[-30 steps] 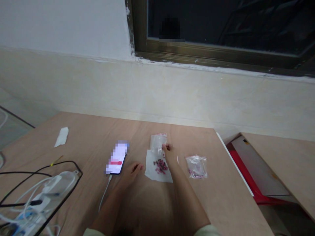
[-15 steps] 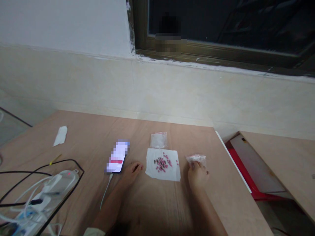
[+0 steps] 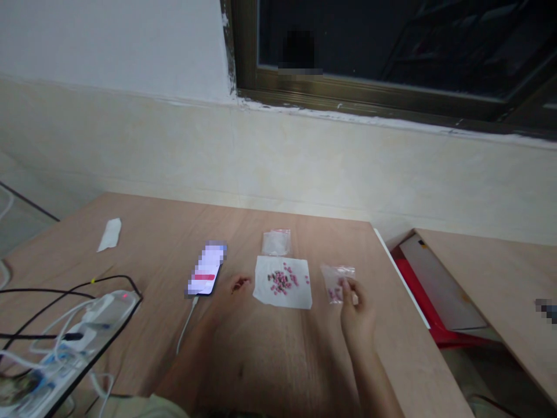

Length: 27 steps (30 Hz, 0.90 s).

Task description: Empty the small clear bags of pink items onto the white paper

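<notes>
My left hand (image 3: pixel 235 290) rests on the wooden tabletop between a phone (image 3: pixel 207 270) and a white paper sheet (image 3: pixel 265 296). Its fingers are curled inward, and what they hold, if anything, is too unclear to make out. Several small pink and dark pieces (image 3: pixel 282 281) are scattered on the sheet. On the right, my right hand (image 3: pixel 357 305) has thumb and fingers drawn together at the lower right of a clear zip bag (image 3: pixel 333 271), which contains some pink pieces. The hand partly covers that bag, and its grip is hidden. Another clear zip bag (image 3: pixel 277 242) lies just behind the sheet.
A white power strip (image 3: pixel 108 310) with tangled cables occupies the left front. The phone's white charging cable (image 3: pixel 186 325) runs toward me. A paper scrap (image 3: pixel 109 234) lies at the back left. Right of the table's edge are a red object (image 3: pixel 418 302) and another wooden surface (image 3: pixel 500 273).
My right hand has shifted back toward me off the right bag, baring more of it and the pink pieces inside. The left hand stays beside the sheet. The camera view has shifted slightly.
</notes>
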Each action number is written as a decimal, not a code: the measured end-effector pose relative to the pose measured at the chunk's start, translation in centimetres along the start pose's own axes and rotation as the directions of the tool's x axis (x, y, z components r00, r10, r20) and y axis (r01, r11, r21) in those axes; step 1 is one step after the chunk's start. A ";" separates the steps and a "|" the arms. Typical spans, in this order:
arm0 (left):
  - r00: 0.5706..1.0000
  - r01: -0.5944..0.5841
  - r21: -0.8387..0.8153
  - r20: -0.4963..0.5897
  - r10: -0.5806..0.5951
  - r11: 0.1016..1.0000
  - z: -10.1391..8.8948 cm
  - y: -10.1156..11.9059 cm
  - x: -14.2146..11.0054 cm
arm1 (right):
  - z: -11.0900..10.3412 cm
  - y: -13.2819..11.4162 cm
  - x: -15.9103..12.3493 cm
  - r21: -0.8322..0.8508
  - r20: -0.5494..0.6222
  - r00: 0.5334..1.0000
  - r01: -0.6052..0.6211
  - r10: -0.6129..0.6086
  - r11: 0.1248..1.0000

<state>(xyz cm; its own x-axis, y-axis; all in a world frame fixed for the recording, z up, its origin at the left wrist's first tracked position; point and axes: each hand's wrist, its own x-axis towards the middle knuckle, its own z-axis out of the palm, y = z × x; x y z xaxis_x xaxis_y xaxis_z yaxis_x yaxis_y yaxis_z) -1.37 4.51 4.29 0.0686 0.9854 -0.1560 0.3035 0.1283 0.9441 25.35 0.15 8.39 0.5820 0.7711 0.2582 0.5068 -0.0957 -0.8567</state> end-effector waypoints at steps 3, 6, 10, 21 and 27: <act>0.975 -0.160 0.031 0.162 0.153 0.987 0.6 3.0 -0.5 | 2.2 -1.9 -1.8 0.235 0.336 0.941 -0.045 -0.038 0.971; 0.912 -0.262 0.088 0.347 0.217 0.961 0.7 5.6 -0.9 | 4.1 -2.9 -2.7 0.267 0.520 0.847 -0.037 -0.112 0.963; 0.893 -0.155 0.015 0.430 0.133 0.988 0.0 6.6 -1.0 | 4.9 -3.9 -2.6 0.244 0.555 0.819 0.008 -0.146 0.970; 0.894 0.036 -0.090 0.448 0.008 0.995 -0.2 6.2 -2.1 | 5.7 -5.8 -4.6 0.266 0.729 0.668 -0.081 -0.145 0.961; 0.893 0.056 -0.126 0.451 0.007 0.990 0.2 5.2 -3.4 | 6.0 -5.9 -5.0 0.266 0.769 0.625 -0.123 -0.134 0.956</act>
<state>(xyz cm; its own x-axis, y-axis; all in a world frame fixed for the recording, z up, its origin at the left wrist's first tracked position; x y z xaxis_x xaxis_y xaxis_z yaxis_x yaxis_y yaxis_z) 0.12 1.78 9.64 0.4918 0.8298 -0.2637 0.1844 0.1967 0.9630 15.61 0.66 9.50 -0.1931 0.9789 -0.0672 0.2436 -0.0185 -0.9697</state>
